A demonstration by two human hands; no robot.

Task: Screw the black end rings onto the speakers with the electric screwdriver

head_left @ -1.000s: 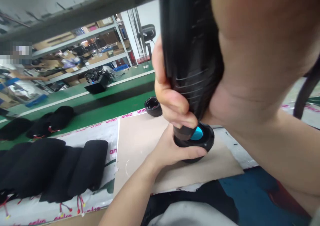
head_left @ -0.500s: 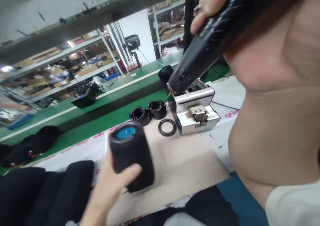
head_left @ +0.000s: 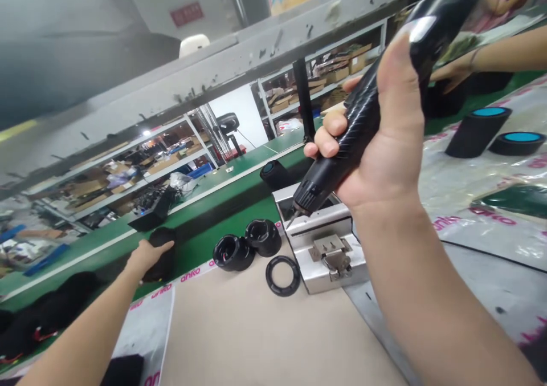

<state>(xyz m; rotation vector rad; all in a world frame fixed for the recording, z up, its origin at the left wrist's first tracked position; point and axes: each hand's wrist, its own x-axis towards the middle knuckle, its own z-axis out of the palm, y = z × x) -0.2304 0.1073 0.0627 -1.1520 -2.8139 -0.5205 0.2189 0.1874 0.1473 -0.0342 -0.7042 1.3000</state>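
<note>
My right hand (head_left: 384, 129) is wrapped round a black electric screwdriver (head_left: 363, 112), its bit pointing down and left over a white metal box fixture (head_left: 327, 260). At the left, my left hand (head_left: 145, 257) grips a black cylindrical speaker (head_left: 164, 252) on the green conveyor belt (head_left: 192, 255); its palm side is hidden. Two black ring-shaped housings (head_left: 233, 252) stand beside the fixture, and a flat black ring (head_left: 282, 276) lies in front of them on brown cardboard (head_left: 239, 329).
Black cylinders with blue tops (head_left: 478, 132) stand at the right on plastic sheeting. Another person's hand (head_left: 455, 72) reaches in there. Dark fabric-like pieces (head_left: 55, 312) lie at the left. A black cylinder (head_left: 276, 175) sits behind the fixture. An overhead beam (head_left: 256, 49) crosses above.
My left hand has carried the black speaker from above the cardboard leftward and away to the green belt. The screwdriver now appears farther from the camera, and the view has shifted.
</note>
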